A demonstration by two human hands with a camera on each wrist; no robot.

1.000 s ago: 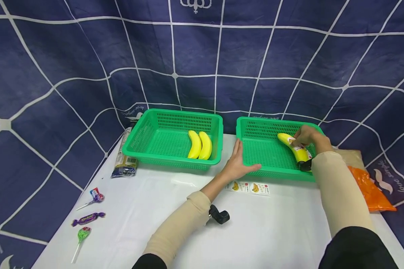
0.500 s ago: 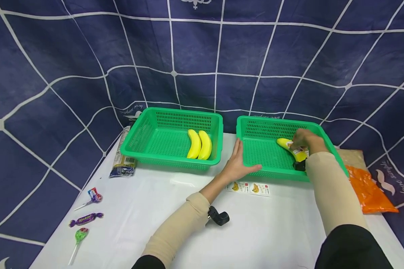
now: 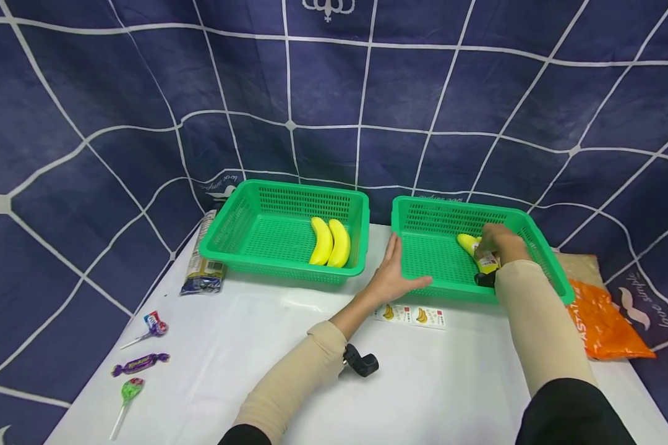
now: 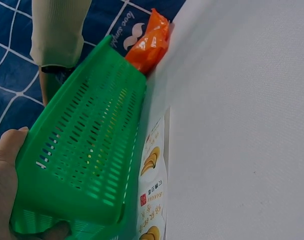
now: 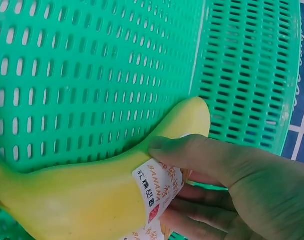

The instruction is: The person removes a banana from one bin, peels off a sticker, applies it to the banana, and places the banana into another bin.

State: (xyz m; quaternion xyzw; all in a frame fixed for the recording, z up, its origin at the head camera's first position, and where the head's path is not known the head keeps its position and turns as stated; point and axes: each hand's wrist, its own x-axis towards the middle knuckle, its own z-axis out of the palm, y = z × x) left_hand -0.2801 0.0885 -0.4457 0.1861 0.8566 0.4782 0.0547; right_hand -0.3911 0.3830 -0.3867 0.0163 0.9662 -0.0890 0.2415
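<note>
My right hand (image 3: 501,243) grips a yellow banana (image 5: 81,195) inside the right green basket (image 3: 431,256). Its thumb lies on top of the banana, over the edge of a white printed label (image 5: 159,187) wrapped on the peel. Part of another label shows at the bottom of the right wrist view; whether it sits on a second banana I cannot tell. The left hand (image 3: 392,275) rests against the left end of that basket, fingers straight and thumb spread along the front rim. Two bananas (image 3: 331,242) lie side by side in the left green basket (image 3: 256,247).
A strip of banana labels (image 3: 409,314) lies before the right basket. A dark-ended packet (image 3: 203,266) lies left of the left basket, an orange bag (image 3: 607,321) at the far right. Two lollipops (image 3: 130,389) and a purple wrapped candy (image 3: 140,364) lie at the table's left.
My right hand has shifted a little to the left and nearer to me, with the banana moving along with it. The left hand stays at the basket's end.
</note>
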